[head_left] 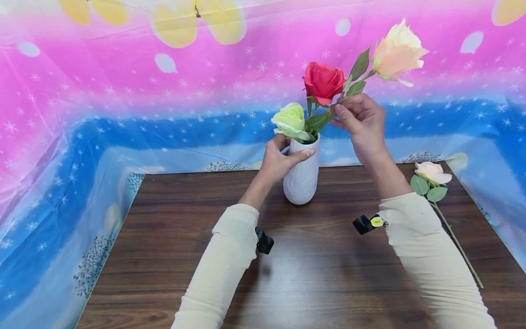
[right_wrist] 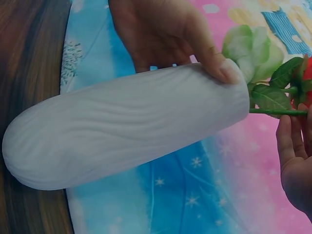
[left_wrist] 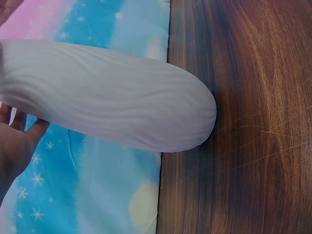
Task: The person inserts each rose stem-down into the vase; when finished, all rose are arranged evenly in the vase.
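Note:
A white vase (head_left: 302, 180) with wavy ridges stands on the table. My left hand (head_left: 274, 161) grips it near the rim, thumb across the front. Inside it are a pale green rose (head_left: 290, 119) and a red rose (head_left: 323, 82). My right hand (head_left: 366, 128) pinches the stem of a peach-cream rose (head_left: 397, 55), whose bloom leans up and to the right. In the right wrist view, a green stem (right_wrist: 278, 112) runs from the vase mouth to the right hand's fingers. The stem ends inside the vase are hidden.
A pale pink rose (head_left: 433, 173) with a long stem lies at the right side of the dark wooden table (head_left: 164, 256). A pink and blue patterned cloth (head_left: 185, 91) hangs behind and around the table. Black wrist cameras hang at both sleeves.

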The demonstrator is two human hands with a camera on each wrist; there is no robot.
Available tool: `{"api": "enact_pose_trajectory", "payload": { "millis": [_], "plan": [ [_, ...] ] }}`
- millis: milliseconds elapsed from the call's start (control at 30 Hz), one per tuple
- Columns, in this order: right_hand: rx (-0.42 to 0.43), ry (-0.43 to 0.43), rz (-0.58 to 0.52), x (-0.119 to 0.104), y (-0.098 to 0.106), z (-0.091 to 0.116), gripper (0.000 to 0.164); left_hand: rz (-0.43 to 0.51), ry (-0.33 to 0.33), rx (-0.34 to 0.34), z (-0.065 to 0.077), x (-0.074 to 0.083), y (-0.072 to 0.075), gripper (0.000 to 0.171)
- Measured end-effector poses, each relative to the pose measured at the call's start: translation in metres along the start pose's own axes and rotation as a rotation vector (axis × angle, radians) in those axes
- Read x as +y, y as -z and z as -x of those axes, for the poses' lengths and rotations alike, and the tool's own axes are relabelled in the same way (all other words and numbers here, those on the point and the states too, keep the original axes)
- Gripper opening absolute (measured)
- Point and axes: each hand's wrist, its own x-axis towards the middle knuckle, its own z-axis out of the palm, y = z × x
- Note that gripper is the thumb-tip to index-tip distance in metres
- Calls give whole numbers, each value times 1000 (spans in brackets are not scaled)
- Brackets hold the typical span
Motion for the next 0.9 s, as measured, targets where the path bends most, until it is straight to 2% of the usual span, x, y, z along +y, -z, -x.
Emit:
{"api": "enact_pose_trajectory", "payload": {
  "millis": [167,233,400,567,700,900],
  "plan": [
    [-18,-30,-30,8,-1,2,17,-2,-3,-4,0,0,0,60],
    [-20,-49,-41,11,0,3,16,0,-2,-4,0,0,0,60],
    [-35,-131,-13,9,2,4,25,0,-2,-1,0,-1,0,59],
    [-40,-232,-3,-4,12,5,16,-3,0,-1,0,-1,0,59],
    [4,-247,-30,-14,18,5,10,-4,0,0,0,0,1,59],
    [100,-211,-116,-23,16,4,13,11,-3,-3,0,0,0,59]
  ]
}}
